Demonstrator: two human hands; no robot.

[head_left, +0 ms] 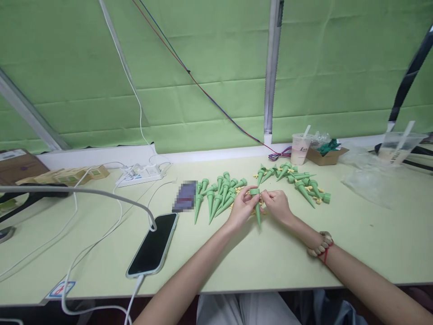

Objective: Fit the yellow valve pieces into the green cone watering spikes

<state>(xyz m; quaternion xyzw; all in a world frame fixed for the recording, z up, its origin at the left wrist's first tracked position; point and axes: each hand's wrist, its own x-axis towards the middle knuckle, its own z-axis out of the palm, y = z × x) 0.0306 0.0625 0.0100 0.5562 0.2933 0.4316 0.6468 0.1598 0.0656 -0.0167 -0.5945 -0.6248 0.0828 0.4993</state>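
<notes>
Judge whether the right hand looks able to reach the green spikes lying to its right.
Likely yes: nothing seems to stand between the right hand and those green spikes, which lie close by.

even light casts soft shadows; edges look stretched.

Green spikes (210,201): smooth, matt plastic
Phone screen (154,246): smooth, glossy
Small box (325,158): matt cardboard
Bag (368,185): crinkled plastic
Curtain (216,108): creased cloth
</notes>
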